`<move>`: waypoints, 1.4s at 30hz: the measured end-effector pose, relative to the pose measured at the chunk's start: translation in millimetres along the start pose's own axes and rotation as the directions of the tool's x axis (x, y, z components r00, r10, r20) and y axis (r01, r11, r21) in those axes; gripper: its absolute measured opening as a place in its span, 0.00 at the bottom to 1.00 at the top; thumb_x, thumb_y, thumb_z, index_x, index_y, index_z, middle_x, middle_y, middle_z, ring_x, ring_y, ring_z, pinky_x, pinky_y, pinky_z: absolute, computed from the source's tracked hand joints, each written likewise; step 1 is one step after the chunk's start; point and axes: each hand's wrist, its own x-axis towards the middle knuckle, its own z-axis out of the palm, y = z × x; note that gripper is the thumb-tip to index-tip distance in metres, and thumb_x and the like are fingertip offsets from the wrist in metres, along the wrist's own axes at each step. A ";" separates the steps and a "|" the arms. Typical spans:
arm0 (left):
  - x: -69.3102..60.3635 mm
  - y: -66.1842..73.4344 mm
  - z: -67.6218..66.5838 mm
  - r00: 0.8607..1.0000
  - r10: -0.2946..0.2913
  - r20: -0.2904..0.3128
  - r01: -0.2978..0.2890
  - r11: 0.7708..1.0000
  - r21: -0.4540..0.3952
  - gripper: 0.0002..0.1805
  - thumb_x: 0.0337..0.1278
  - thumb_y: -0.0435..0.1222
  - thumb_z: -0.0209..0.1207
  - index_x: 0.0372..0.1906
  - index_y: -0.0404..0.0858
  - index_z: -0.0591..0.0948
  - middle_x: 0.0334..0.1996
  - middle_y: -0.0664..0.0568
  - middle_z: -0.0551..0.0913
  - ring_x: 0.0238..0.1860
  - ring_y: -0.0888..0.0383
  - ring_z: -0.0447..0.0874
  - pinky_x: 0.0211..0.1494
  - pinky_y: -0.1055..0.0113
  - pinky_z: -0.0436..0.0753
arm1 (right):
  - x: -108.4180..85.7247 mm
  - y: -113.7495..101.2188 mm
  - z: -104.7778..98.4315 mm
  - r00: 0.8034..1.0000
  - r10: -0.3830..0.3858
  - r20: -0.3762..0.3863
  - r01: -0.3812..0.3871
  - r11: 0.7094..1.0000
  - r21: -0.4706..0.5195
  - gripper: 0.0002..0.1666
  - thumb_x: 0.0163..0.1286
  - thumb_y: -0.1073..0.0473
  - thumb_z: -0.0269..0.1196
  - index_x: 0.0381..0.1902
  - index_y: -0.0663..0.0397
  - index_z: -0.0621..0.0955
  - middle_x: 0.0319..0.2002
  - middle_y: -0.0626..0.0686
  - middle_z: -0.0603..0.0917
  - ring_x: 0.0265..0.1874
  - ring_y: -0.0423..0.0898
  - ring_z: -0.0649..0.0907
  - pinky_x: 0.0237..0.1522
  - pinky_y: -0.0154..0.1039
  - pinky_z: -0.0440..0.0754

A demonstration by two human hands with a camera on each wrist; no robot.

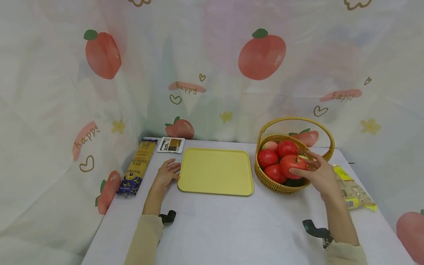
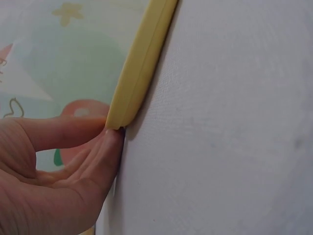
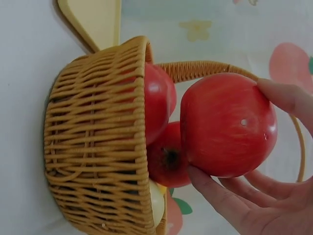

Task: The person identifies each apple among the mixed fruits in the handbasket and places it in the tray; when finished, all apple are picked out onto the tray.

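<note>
Right of centre, your right hand (image 1: 319,173) grips a red apple (image 1: 291,166) over the wicker basket (image 1: 276,187); left of centre, your left hand (image 1: 166,173) touches the edge of the yellow tray (image 1: 216,171).

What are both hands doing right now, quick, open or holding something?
Left hand: pinching the rim of the yellow rectangular tray.
Right hand: holding a round red apple over the brown woven basket.

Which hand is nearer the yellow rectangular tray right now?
Left. The left hand pinches the tray at its left rim; the right hand is farther off, beyond the tray's right side, holding a red round apple over the brown woven basket.
</note>
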 end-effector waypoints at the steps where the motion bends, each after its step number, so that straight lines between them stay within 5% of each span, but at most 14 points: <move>1: 0.0 -0.2 -0.1 1.000 -0.001 0.000 0.001 1.000 0.002 0.50 0.49 0.07 0.55 0.80 0.32 0.58 0.72 0.29 0.70 0.74 0.38 0.70 0.63 0.58 0.83 | 0.0 -0.8 1.0 1.000 -0.004 0.006 0.004 1.000 0.005 0.64 0.63 0.38 0.75 0.85 0.49 0.53 0.76 0.71 0.65 0.72 0.71 0.65 0.65 0.67 0.77; 4: 1.0 -0.4 0.5 1.000 -0.004 -0.003 0.004 1.000 0.008 0.49 0.49 0.07 0.56 0.80 0.31 0.59 0.71 0.29 0.71 0.73 0.38 0.71 0.67 0.56 0.81 | -0.7 -3.2 3.4 1.000 -0.020 0.014 0.020 0.999 0.026 0.63 0.62 0.37 0.75 0.84 0.47 0.56 0.75 0.67 0.68 0.69 0.66 0.69 0.57 0.47 0.86; 7: 2.0 0.0 1.3 1.000 -0.003 -0.004 0.003 1.000 0.008 0.49 0.49 0.08 0.56 0.80 0.31 0.59 0.71 0.29 0.72 0.73 0.39 0.72 0.68 0.55 0.80 | -1.8 -6.7 6.0 0.999 -0.042 0.024 0.041 0.997 0.065 0.61 0.61 0.37 0.75 0.83 0.45 0.59 0.74 0.65 0.70 0.64 0.57 0.73 0.45 0.27 0.84; 9: 2.4 0.4 1.4 1.000 -0.002 -0.004 0.002 1.000 0.005 0.49 0.48 0.07 0.56 0.79 0.30 0.59 0.71 0.30 0.72 0.73 0.39 0.72 0.67 0.56 0.81 | -2.5 -9.6 7.7 0.998 -0.058 0.032 0.054 0.994 0.098 0.58 0.62 0.39 0.76 0.83 0.45 0.60 0.73 0.64 0.70 0.62 0.52 0.74 0.42 0.23 0.82; 15: 1.7 2.5 1.8 1.000 -0.013 -0.011 0.013 1.000 0.005 0.49 0.49 0.08 0.57 0.79 0.32 0.60 0.70 0.32 0.74 0.72 0.41 0.73 0.59 0.63 0.84 | -4.6 -18.8 13.6 0.996 -0.080 0.040 0.073 0.985 0.155 0.53 0.64 0.43 0.75 0.81 0.43 0.63 0.74 0.61 0.68 0.63 0.49 0.71 0.45 0.22 0.82; 25: 0.1 4.1 1.9 1.000 -0.026 -0.007 0.026 0.999 -0.029 0.49 0.50 0.07 0.56 0.79 0.31 0.60 0.71 0.33 0.74 0.72 0.42 0.73 0.67 0.58 0.81 | -2.9 -36.3 29.2 0.987 -0.133 0.089 0.117 0.979 0.167 0.52 0.64 0.45 0.76 0.81 0.44 0.64 0.72 0.57 0.71 0.64 0.49 0.73 0.58 0.31 0.82; 33: -0.8 3.2 1.1 1.000 -0.023 -0.012 0.023 0.998 -0.055 0.48 0.50 0.07 0.55 0.79 0.30 0.59 0.71 0.32 0.73 0.73 0.42 0.72 0.71 0.54 0.77 | -1.4 -52.4 50.4 0.969 -0.190 0.159 0.153 0.964 0.216 0.54 0.64 0.47 0.77 0.82 0.45 0.62 0.73 0.59 0.72 0.61 0.46 0.78 0.53 0.26 0.81; 42: -1.8 1.1 0.0 1.000 -0.013 -0.001 0.013 0.999 -0.049 0.46 0.50 0.07 0.55 0.78 0.30 0.62 0.71 0.31 0.73 0.73 0.41 0.72 0.57 0.67 0.85 | 3.9 -64.8 75.8 0.955 -0.219 0.200 0.157 0.946 0.282 0.50 0.63 0.52 0.77 0.79 0.42 0.66 0.72 0.57 0.74 0.64 0.54 0.78 0.53 0.29 0.83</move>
